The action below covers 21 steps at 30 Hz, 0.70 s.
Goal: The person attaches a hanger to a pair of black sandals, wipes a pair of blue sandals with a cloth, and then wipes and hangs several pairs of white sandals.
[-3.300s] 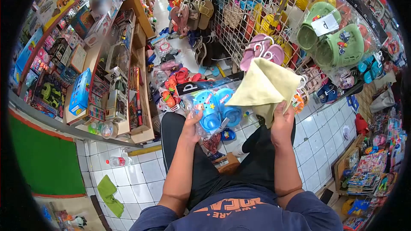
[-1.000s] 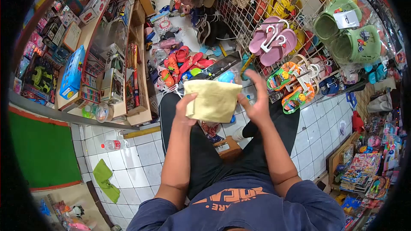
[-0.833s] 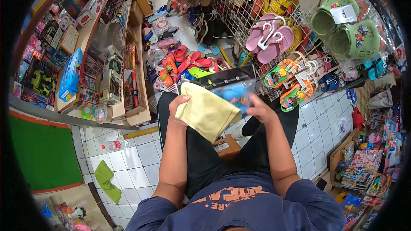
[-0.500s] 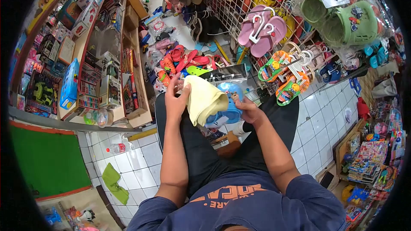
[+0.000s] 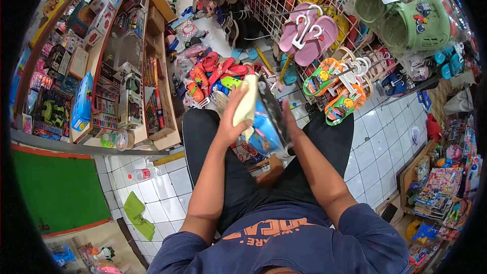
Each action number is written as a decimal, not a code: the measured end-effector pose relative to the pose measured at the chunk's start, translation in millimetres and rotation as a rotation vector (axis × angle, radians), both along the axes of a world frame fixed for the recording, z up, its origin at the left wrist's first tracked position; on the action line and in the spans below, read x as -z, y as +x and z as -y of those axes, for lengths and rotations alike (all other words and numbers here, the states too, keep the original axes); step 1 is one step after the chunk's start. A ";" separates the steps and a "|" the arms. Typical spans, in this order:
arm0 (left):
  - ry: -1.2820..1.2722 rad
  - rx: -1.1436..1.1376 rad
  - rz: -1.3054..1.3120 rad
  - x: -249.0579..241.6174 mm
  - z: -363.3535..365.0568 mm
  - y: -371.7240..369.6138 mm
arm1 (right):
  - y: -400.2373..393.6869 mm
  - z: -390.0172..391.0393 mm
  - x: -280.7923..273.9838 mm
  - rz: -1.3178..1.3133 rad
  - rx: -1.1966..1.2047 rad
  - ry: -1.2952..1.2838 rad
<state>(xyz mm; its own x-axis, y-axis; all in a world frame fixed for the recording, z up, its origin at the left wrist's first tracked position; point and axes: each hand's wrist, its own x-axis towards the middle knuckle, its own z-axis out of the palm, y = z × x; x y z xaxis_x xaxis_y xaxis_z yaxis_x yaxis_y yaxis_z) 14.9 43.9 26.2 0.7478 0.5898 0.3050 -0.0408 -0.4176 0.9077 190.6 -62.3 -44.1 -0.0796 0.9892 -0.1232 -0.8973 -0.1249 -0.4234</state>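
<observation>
A clear plastic bag with blue footwear (image 5: 268, 122) and a dark strip along its edge stands tilted between my two hands, smeared by motion. My left hand (image 5: 234, 116) is closed on a pale yellow cloth (image 5: 247, 102), which lies against the bag's left face. On the other side, my right hand (image 5: 294, 124) is flat with its fingers stretched upward beside the bag's dark edge; whether it touches is hard to tell. Beyond the hands lies a pile of red, orange and green children's sandals (image 5: 215, 76).
Pink sandals (image 5: 309, 35), orange-green sandals (image 5: 337, 91) and bagged green clogs (image 5: 416, 23) hang from a wire rack at the right. Shelves of boxed toys (image 5: 109, 71) line the left. A bottle (image 5: 139, 174) and green cloth (image 5: 137, 215) lie on the tiled floor.
The bag has turned from facing up to standing edge-on. My left hand has moved right with the cloth onto its face. My right hand has loosened its grip and flattened.
</observation>
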 end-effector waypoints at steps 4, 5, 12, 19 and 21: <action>0.441 -0.181 -0.340 -4.3 26.9 22.9 | -18.1 -8.1 6.8 -0.015 0.102 -0.072; 0.440 -0.181 -0.339 -3.3 30.5 25.4 | -23.0 -8.0 -12.9 0.054 0.150 -0.125; 0.313 -0.350 -0.086 -15.1 37.1 28.5 | -14.8 -5.6 -1.2 -0.420 -0.048 0.354; 0.481 -0.260 -0.413 -25.7 50.0 38.1 | -9.5 -3.5 21.8 -0.187 0.127 0.323; 0.462 -0.181 -0.465 -21.4 55.2 44.5 | -13.0 5.4 4.3 0.365 0.314 0.011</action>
